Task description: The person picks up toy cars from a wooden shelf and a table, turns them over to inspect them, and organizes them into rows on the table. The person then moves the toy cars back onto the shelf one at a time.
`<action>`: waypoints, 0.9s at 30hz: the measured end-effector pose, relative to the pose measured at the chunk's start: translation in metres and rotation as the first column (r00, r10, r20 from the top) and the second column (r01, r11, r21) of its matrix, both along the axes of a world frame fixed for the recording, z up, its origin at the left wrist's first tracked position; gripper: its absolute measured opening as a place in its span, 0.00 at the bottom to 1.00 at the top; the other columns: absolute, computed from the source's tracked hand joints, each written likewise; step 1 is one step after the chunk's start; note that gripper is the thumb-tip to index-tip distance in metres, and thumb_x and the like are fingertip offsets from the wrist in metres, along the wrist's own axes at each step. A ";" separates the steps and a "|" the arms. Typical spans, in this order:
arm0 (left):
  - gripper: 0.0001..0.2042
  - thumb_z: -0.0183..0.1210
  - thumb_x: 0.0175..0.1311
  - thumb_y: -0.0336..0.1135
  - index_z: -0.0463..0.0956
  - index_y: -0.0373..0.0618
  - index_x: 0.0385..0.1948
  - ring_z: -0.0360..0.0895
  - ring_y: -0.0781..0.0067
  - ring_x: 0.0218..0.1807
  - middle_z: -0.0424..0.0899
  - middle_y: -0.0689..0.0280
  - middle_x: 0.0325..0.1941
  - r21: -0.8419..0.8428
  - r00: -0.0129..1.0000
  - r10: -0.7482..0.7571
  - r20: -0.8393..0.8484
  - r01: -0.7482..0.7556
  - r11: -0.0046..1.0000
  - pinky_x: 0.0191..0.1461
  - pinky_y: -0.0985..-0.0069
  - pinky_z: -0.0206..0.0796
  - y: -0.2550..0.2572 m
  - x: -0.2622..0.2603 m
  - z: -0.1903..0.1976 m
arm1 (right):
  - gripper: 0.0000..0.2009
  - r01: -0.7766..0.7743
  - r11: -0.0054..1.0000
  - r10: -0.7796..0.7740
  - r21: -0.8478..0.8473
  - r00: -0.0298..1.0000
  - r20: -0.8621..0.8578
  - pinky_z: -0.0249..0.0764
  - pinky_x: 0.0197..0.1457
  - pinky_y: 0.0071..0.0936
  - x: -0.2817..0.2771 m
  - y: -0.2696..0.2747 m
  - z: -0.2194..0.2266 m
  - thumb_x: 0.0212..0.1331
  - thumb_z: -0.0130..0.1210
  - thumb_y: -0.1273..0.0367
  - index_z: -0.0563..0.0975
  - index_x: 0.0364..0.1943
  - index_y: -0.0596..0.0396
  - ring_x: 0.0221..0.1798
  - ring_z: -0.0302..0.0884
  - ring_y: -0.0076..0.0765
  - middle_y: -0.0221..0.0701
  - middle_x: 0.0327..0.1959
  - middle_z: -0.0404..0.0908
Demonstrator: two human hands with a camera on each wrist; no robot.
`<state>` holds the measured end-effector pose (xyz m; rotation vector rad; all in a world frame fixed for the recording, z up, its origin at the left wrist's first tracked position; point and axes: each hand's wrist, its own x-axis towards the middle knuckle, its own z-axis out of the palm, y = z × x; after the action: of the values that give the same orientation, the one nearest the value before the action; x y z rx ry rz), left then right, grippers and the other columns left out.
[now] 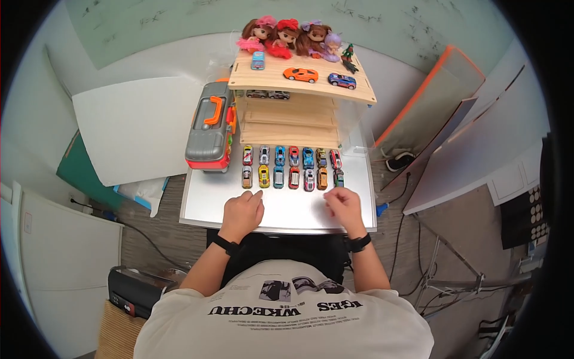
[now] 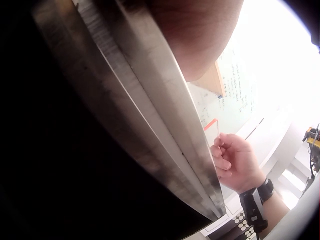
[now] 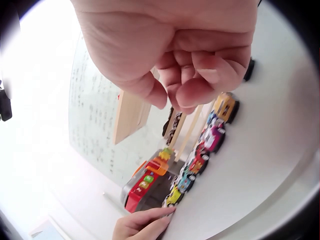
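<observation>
Two rows of toy cars stand side by side on the white tabletop. My left hand rests at the table's front left, its fingers pointing at the front row. In the right wrist view, a left fingertip lies right by the yellow toy car. Over the front right of the table, my right hand hangs loosely curled with nothing in it. It is nearest to the green toy car and the orange toy car. The red-and-white toy car stands mid-row.
Behind the cars stands a wooden shelf with dark cars inside. Several dolls, an orange sports car and a blue car sit on its top. A grey toolbox with an orange handle stands left of it.
</observation>
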<state>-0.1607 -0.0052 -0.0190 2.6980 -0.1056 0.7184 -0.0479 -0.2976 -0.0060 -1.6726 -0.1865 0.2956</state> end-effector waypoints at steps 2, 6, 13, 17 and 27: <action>0.13 0.66 0.59 0.31 0.86 0.44 0.46 0.79 0.60 0.22 0.79 0.64 0.26 0.009 1.000 -0.013 -0.012 0.013 1.000 0.29 0.65 0.74 0.000 0.002 0.000 | 0.06 0.052 0.996 -0.047 0.079 0.997 -0.062 0.65 0.22 0.18 0.002 -0.021 -0.003 0.66 0.64 0.73 0.82 0.30 0.59 0.20 0.72 0.16 0.25 0.25 0.80; 0.12 0.66 0.59 0.31 0.86 0.44 0.45 0.77 0.60 0.20 0.78 0.64 0.25 0.001 1.000 -0.022 0.004 0.022 1.000 0.27 0.66 0.72 0.000 0.004 -0.004 | 0.09 0.083 0.964 -0.082 0.253 0.997 -0.011 0.66 0.25 0.17 0.001 -0.038 -0.023 0.66 0.62 0.77 0.79 0.26 0.58 0.22 0.71 0.17 0.27 0.28 0.81; 0.11 0.66 0.59 0.30 0.87 0.44 0.44 0.76 0.60 0.20 0.78 0.64 0.25 0.011 1.000 0.003 0.001 -0.003 1.000 0.26 0.66 0.70 -0.003 0.005 -0.002 | 0.07 0.022 0.999 -0.031 0.035 0.959 0.282 0.67 0.30 0.21 0.001 -0.033 -0.033 0.61 0.65 0.79 0.79 0.26 0.60 0.25 0.70 0.18 0.26 0.27 0.80; 0.11 0.66 0.59 0.29 0.87 0.44 0.44 0.76 0.60 0.20 0.78 0.64 0.24 0.032 1.000 0.015 -0.014 -0.015 0.999 0.27 0.66 0.70 -0.005 0.006 -0.001 | 0.07 0.012 1.000 -0.017 0.018 0.932 0.363 0.67 0.30 0.23 0.000 -0.030 -0.025 0.58 0.66 0.78 0.78 0.26 0.61 0.25 0.70 0.23 0.29 0.24 0.77; 0.11 0.66 0.57 0.26 0.88 0.44 0.43 0.76 0.60 0.20 0.77 0.63 0.23 0.022 0.999 0.021 -0.025 -0.020 1.000 0.26 0.66 0.69 -0.007 0.009 -0.001 | 0.09 -0.048 0.996 0.075 -0.074 0.904 0.420 0.68 0.28 0.30 0.000 -0.032 -0.015 0.57 0.66 0.77 0.76 0.26 0.60 0.24 0.72 0.34 0.35 0.24 0.76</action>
<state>-0.1515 -0.0125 -0.0197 2.7318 -0.0804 0.6932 -0.0477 -0.3295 -0.0211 -1.7788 -0.5614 -0.0212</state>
